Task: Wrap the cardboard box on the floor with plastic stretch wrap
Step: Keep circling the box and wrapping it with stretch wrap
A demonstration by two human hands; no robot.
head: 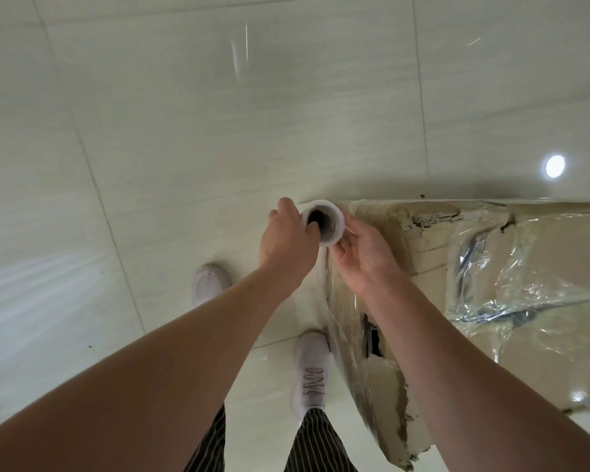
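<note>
- The person's pale shoes [311,369] are standing just beside the cardboard box [426,247] on the tiled floor [184,131].
- The left hand [288,241] is hooking fingers inside the stretch wrap roll [338,222].
- The right hand [363,255] is gripping the roll's outside at the box's far corner.

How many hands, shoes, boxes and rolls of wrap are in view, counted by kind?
Bare hands: 2, the left hand and the right hand
Pale mesh sneakers: 2
Torn brown cardboard box: 1
White roll of clear plastic stretch wrap: 1
Total: 6
</note>
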